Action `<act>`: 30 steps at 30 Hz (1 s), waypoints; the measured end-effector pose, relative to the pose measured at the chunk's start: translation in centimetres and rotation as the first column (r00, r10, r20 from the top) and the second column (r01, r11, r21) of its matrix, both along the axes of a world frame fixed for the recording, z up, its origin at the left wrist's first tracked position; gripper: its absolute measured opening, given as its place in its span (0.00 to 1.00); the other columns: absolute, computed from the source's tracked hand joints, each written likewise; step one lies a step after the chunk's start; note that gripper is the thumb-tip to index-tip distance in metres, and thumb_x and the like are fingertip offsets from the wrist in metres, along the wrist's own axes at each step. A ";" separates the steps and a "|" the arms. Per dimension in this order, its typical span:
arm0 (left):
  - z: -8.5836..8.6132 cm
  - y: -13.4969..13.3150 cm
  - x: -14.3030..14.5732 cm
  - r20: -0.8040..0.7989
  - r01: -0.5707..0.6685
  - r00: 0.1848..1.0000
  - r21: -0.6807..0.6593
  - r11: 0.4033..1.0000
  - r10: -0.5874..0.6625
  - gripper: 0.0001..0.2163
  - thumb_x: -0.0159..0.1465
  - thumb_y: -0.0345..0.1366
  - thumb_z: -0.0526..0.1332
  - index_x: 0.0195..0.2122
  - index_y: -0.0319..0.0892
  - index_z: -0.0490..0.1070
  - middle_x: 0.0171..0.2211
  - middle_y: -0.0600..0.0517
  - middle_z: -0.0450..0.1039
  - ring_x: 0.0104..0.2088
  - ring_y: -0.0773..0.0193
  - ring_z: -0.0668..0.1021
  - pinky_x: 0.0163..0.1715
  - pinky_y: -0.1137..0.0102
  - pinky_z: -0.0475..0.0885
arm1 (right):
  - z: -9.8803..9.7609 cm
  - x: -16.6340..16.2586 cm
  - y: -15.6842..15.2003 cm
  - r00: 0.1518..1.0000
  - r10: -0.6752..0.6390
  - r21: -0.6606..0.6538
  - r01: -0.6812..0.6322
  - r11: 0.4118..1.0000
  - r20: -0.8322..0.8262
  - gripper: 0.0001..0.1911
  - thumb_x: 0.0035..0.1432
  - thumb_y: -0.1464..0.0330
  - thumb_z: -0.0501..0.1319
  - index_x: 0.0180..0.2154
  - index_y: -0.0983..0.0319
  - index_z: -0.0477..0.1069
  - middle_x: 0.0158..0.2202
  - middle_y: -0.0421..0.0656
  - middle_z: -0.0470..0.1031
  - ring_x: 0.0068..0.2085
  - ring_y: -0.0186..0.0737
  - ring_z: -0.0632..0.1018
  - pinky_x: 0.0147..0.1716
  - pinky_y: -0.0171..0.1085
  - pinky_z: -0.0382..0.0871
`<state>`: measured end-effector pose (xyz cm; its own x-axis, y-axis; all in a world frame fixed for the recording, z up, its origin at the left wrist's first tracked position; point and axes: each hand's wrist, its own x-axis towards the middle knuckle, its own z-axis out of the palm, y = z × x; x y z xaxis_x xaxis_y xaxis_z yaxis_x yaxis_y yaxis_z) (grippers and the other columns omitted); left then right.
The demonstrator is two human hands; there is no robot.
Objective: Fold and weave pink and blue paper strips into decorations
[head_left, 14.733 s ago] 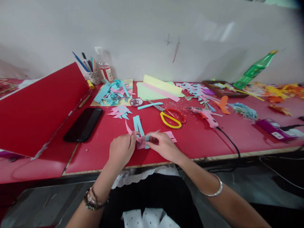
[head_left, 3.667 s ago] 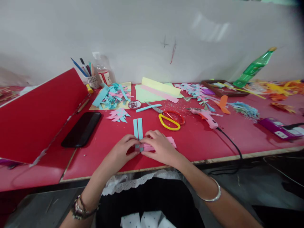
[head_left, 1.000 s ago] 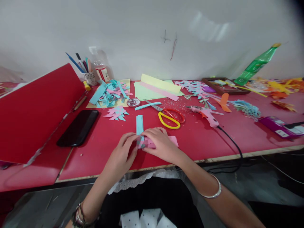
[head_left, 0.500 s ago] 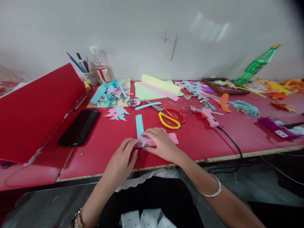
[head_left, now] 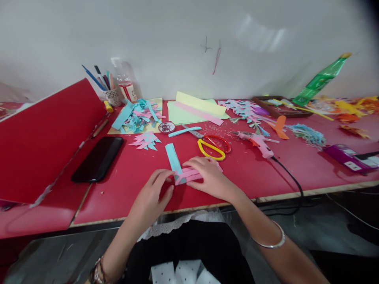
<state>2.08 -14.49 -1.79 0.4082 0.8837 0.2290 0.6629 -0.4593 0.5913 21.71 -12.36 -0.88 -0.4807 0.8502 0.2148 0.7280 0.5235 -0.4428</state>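
A blue paper strip (head_left: 173,157) and a pink paper strip (head_left: 191,172) meet at a folded corner on the red table, forming an L. My right hand (head_left: 209,177) lies over the pink strip, fingers on its far side and thumb at the near edge, holding it down. At the corner's left side is my left hand (head_left: 155,193), its index fingertip touching the fold. A gap shows between that finger and the thumb. Just beyond my right hand lie scissors (head_left: 214,147) with one yellow and one red handle.
A pink glue gun (head_left: 257,142) with a black cord rests to the right. Left are a black phone (head_left: 98,159) and a large red board (head_left: 47,138). Cut paper pieces (head_left: 140,116), green sheets (head_left: 180,114) and a tilted green bottle (head_left: 322,81) stand toward the wall.
The strips' corner has shifted slightly right and the blue strip has tilted leftward at its far end. My right hand has slid a little to the right; my left index finger has moved slightly.
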 end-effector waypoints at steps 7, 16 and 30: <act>0.0 0.3 0.5 -0.192 0.081 0.979 0.087 0.993 -0.063 0.16 0.60 0.37 0.48 0.50 0.42 0.58 0.48 0.46 0.61 0.46 0.61 0.68 0.45 0.66 0.65 | 0.2 0.6 -0.6 0.999 -0.038 -0.030 0.039 0.999 0.038 0.16 0.51 0.64 0.57 0.44 0.57 0.62 0.43 0.43 0.67 0.45 0.40 0.66 0.46 0.43 0.48; -0.3 -0.4 -0.4 -0.461 0.183 0.880 0.116 0.976 -0.111 0.22 0.60 0.45 0.47 0.54 0.43 0.55 0.54 0.46 0.58 0.51 0.57 0.64 0.50 0.61 0.60 | -0.1 -0.3 -0.3 0.990 0.065 0.031 -0.069 0.997 0.126 0.17 0.59 0.67 0.46 0.49 0.54 0.61 0.50 0.45 0.61 0.51 0.40 0.61 0.50 0.46 0.47; -0.8 -0.4 -0.4 -0.493 0.206 0.865 0.182 0.961 -0.092 0.22 0.60 0.47 0.46 0.55 0.47 0.53 0.53 0.49 0.58 0.51 0.58 0.63 0.49 0.61 0.60 | -1.0 -1.1 -0.7 0.970 0.039 0.110 -0.067 0.992 0.238 0.20 0.59 0.64 0.46 0.52 0.60 0.59 0.53 0.47 0.60 0.53 0.44 0.60 0.50 0.45 0.54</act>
<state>1.65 -14.93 -2.61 0.6399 0.7528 0.1544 0.7492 -0.6558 0.0927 20.63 -13.03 -1.88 -0.5735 0.7978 0.1860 0.7740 0.6021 -0.1961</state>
